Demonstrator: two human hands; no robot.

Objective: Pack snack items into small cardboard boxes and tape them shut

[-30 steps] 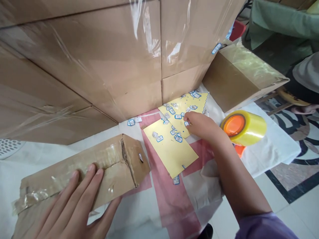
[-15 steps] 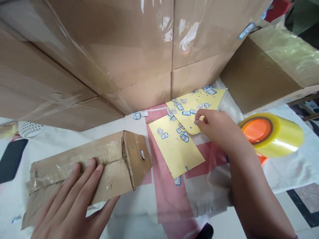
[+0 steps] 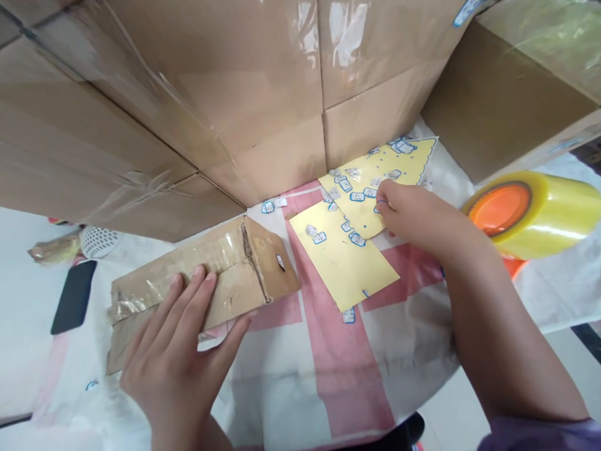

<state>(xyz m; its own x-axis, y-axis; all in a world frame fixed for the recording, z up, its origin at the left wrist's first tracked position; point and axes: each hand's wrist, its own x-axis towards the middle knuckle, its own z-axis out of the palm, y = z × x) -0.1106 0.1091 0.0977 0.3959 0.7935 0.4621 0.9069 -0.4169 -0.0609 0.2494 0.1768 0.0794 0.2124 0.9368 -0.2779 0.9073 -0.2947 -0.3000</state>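
My left hand [image 3: 176, 347] lies with its fingers stretched out across a small taped cardboard box [image 3: 235, 275], its thumb along the near side. My right hand [image 3: 404, 210] is over the upper yellow sheet [image 3: 420, 164], thumb and forefinger pinched together. At those fingertips a small blue-edged paper cutout [image 3: 377, 209] shows, mostly covered by the fingers. Several more little cutouts with blue outlines are scattered over this sheet and over the lower yellow sheet [image 3: 347, 272], which it overlaps. One cutout [image 3: 348, 315] sits on the cloth just below the lower sheet.
Large taped cardboard boxes [image 3: 263, 94] stand like a wall behind the sheets. At right are an open cardboard box [image 3: 507, 94] and a big yellow tape roll [image 3: 558, 213]. A dark phone [image 3: 74, 297] and a white perforated object [image 3: 98, 242] lie left on the pink-and-white cloth [image 3: 263, 376].
My view has swung, so the small box, phone and lower sheet appear farther right and higher. My left hand stays on the box; my right fingertips stay pinched at the upper sheet.
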